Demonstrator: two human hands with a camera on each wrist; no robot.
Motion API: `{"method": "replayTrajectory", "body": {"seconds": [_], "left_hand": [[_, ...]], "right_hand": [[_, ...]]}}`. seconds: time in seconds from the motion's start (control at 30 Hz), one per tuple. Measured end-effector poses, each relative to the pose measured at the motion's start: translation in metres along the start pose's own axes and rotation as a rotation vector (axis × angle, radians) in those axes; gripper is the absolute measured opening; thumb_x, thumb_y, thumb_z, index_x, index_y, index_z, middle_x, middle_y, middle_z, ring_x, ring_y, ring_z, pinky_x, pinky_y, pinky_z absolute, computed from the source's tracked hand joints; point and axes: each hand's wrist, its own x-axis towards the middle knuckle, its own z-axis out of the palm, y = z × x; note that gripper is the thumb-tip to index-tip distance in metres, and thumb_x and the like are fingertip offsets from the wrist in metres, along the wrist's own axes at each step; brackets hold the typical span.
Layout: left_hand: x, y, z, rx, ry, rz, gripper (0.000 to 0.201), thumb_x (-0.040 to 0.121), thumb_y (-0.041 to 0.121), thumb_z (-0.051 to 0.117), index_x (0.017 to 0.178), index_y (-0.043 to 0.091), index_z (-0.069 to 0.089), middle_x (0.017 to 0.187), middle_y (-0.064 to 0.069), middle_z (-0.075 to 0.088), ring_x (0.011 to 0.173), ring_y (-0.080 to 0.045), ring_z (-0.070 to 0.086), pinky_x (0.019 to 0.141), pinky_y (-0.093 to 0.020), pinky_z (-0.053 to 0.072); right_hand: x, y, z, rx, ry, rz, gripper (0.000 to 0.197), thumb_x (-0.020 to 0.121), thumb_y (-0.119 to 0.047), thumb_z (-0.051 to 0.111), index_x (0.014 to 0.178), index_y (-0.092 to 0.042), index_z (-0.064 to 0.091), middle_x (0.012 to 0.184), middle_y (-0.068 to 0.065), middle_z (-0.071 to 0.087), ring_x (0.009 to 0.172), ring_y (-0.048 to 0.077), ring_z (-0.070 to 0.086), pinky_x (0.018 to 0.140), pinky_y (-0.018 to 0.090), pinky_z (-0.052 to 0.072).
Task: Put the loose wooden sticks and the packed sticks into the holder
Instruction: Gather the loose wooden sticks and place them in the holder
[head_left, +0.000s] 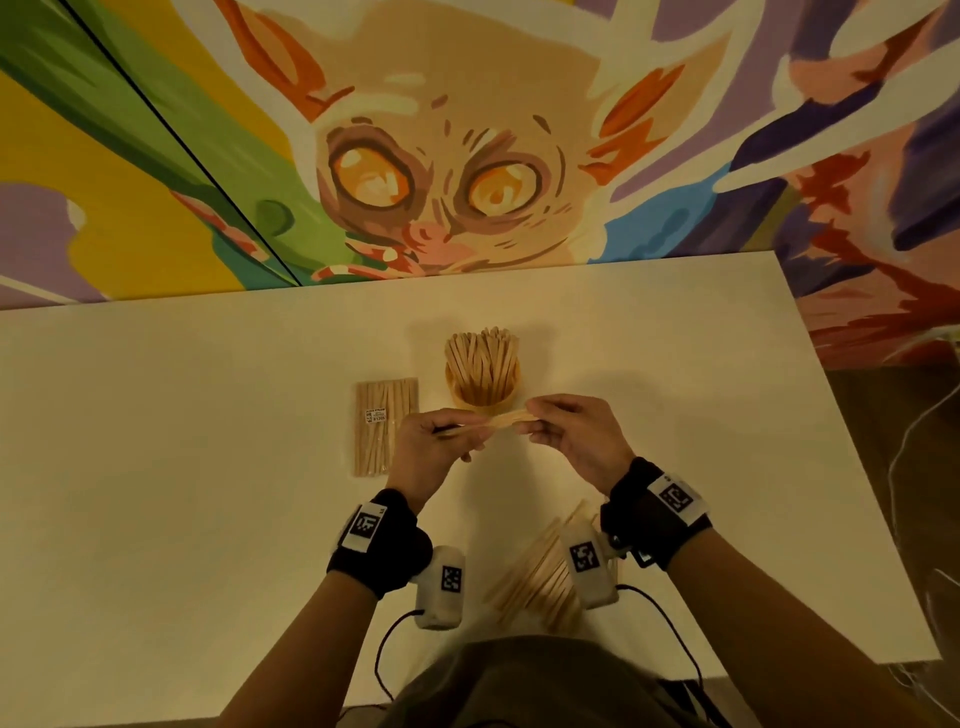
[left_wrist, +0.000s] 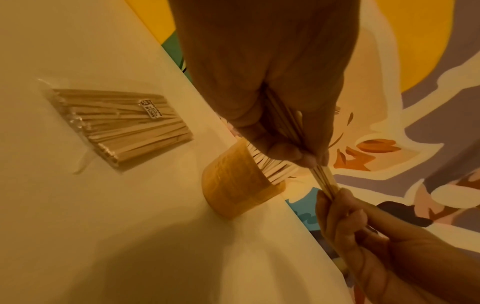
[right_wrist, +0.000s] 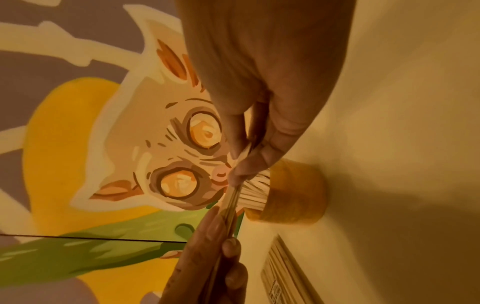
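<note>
A round wooden holder (head_left: 483, 387) (left_wrist: 233, 189) (right_wrist: 296, 195), full of upright sticks, stands mid-table. Left of it lies the clear pack of sticks (head_left: 387, 426) (left_wrist: 122, 125) (right_wrist: 285, 273) with a small label. A small bundle of loose sticks (head_left: 491, 422) (left_wrist: 324, 181) (right_wrist: 231, 203) is held level just in front of the holder. My left hand (head_left: 452, 436) (left_wrist: 293, 152) pinches its left end and my right hand (head_left: 537, 421) (right_wrist: 241, 164) pinches its right end. A pile of loose sticks (head_left: 535, 577) lies near the table's front edge, partly hidden by my right wrist camera.
The white table (head_left: 156, 415) meets a painted mural wall (head_left: 467, 156) at the back. Its right edge (head_left: 831, 415) drops to a dark floor with cables. Wrist camera cables (head_left: 384, 649) hang over the front edge.
</note>
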Motion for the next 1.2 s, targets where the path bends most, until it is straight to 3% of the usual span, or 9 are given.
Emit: {"method": "replayTrajectory", "body": {"seconds": [0.23, 0.37, 0.47, 0.63, 0.93, 1.03, 1.13, 1.2], "left_hand": [[0.03, 0.01, -0.008, -0.189, 0.044, -0.042, 0.014, 0.085, 0.006, 0.071, 0.097, 0.004, 0.075, 0.088, -0.02, 0.074, 0.081, -0.028, 0.07, 0.064, -0.029, 0.056], [0.042, 0.013, -0.006, -0.375, 0.079, -0.123, 0.022, 0.092, 0.005, 0.061, 0.108, -0.007, 0.068, 0.083, -0.019, 0.069, 0.071, -0.022, 0.067, 0.06, -0.026, 0.053], [0.05, 0.013, 0.004, -0.393, 0.136, -0.125, 0.017, 0.094, 0.006, 0.059, 0.102, -0.005, 0.068, 0.072, -0.011, 0.064, 0.065, -0.018, 0.059, 0.059, -0.026, 0.047], [0.056, 0.01, 0.008, -0.308, 0.207, -0.061, 0.012, 0.091, 0.008, 0.064, 0.096, -0.002, 0.068, 0.071, -0.008, 0.061, 0.066, -0.016, 0.056, 0.066, -0.026, 0.048], [0.059, 0.006, 0.005, -0.268, 0.212, -0.034, 0.025, 0.087, 0.009, 0.069, 0.106, -0.007, 0.069, 0.077, -0.007, 0.072, 0.069, -0.013, 0.066, 0.066, -0.024, 0.054], [0.059, 0.003, 0.0, -0.168, 0.221, -0.043, 0.021, 0.086, 0.015, 0.072, 0.103, 0.004, 0.073, 0.088, -0.008, 0.075, 0.078, -0.02, 0.068, 0.066, -0.027, 0.055], [0.057, -0.004, -0.006, 0.025, 0.269, -0.023, 0.01, 0.083, 0.023, 0.075, 0.093, 0.019, 0.076, 0.092, 0.003, 0.076, 0.085, -0.022, 0.069, 0.061, -0.027, 0.053], [0.054, -0.008, -0.008, 0.152, 0.291, 0.015, 0.006, 0.082, 0.023, 0.076, 0.087, 0.022, 0.074, 0.093, 0.009, 0.074, 0.083, -0.017, 0.066, 0.064, -0.025, 0.051]], "right_hand": [[0.038, -0.046, 0.009, -0.154, -0.051, -0.081, 0.009, 0.088, 0.006, 0.064, 0.095, 0.01, 0.067, 0.071, 0.015, 0.074, 0.061, 0.023, 0.073, 0.06, 0.024, 0.059], [0.052, -0.06, 0.012, -0.203, -0.049, -0.137, 0.008, 0.088, 0.005, 0.064, 0.095, 0.008, 0.068, 0.073, 0.015, 0.074, 0.063, 0.024, 0.073, 0.061, 0.025, 0.059], [0.056, -0.055, 0.021, -0.22, -0.041, -0.166, 0.011, 0.09, 0.004, 0.062, 0.098, 0.009, 0.067, 0.078, 0.021, 0.072, 0.064, 0.024, 0.073, 0.061, 0.025, 0.059], [0.06, -0.046, 0.027, -0.197, 0.001, -0.193, 0.015, 0.094, 0.0, 0.058, 0.104, 0.009, 0.067, 0.086, 0.026, 0.07, 0.064, 0.024, 0.073, 0.062, 0.026, 0.06], [0.066, -0.069, 0.022, -0.374, -0.054, -0.251, 0.018, 0.092, 0.005, 0.058, 0.106, 0.016, 0.065, 0.084, 0.023, 0.07, 0.058, 0.017, 0.072, 0.06, 0.023, 0.06], [0.07, -0.086, 0.013, -0.473, -0.061, -0.266, 0.017, 0.091, 0.006, 0.06, 0.105, 0.016, 0.065, 0.08, 0.021, 0.069, 0.057, 0.018, 0.072, 0.059, 0.024, 0.06], [0.076, -0.099, 0.005, -0.594, -0.055, -0.322, 0.011, 0.09, 0.005, 0.063, 0.098, 0.01, 0.067, 0.076, 0.021, 0.069, 0.058, 0.021, 0.073, 0.057, 0.026, 0.059], [0.079, -0.103, 0.005, -0.715, -0.065, -0.356, 0.009, 0.09, 0.004, 0.063, 0.095, 0.008, 0.069, 0.076, 0.025, 0.07, 0.062, 0.027, 0.073, 0.058, 0.027, 0.059]]}}
